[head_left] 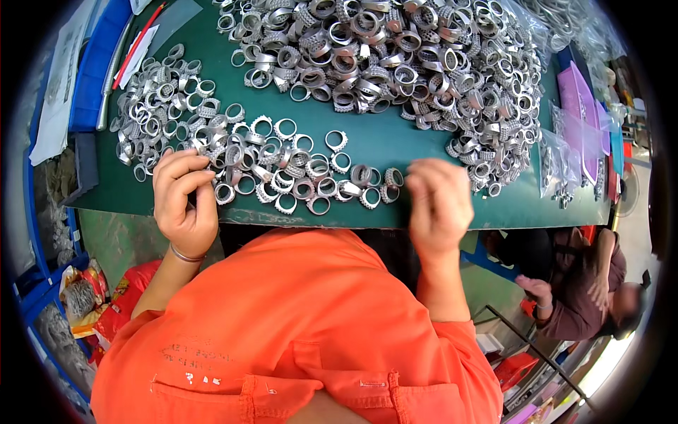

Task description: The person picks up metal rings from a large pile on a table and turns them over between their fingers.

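Silver-coloured metal rings (282, 180) lie loosely spread along the near edge of a green work surface (417, 145). My left hand (187, 201) rests at the left end of this spread, its fingers curled in beside a group of rings. Whatever lies between those fingertips is too small to make out. To the right of the spread is my right hand (441, 205), bent inward and blurred by motion, close to a pair of rings (390, 184). Its fingertips are smeared, so their hold cannot be told.
A large heap of rings (395, 53) covers the far middle and right. A smaller pile (159, 99) sits left, near a red pencil (138, 46) and blue bin (99, 63). Clear plastic bags (558, 159) and a purple tray (579, 113) stand right. Another person (583, 290) sits beyond.
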Motion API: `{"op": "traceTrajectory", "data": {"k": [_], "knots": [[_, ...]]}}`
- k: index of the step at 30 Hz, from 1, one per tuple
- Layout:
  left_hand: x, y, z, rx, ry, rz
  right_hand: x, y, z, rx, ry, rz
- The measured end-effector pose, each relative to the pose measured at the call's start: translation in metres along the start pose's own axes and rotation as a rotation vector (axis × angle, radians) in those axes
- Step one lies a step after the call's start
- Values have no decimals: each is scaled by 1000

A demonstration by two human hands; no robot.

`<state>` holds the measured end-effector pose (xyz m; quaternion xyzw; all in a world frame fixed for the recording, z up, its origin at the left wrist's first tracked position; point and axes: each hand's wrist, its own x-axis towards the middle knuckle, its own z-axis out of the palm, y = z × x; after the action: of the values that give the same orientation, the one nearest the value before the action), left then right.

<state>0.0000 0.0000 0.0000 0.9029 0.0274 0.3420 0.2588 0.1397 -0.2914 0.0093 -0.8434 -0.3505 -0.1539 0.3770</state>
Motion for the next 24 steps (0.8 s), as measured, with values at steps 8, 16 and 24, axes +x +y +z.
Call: {"op": "traceTrajectory", "data": {"k": [8,16,24], "knots": [[0,-1,2,-2,16,8,-1,12,-16,-104,-58,307],[0,-2,2,-2,11,7,-5,6,-25,601,-43,748],[1,1,0,2,19,4,5,-10,-6,420,-68,366]]}}
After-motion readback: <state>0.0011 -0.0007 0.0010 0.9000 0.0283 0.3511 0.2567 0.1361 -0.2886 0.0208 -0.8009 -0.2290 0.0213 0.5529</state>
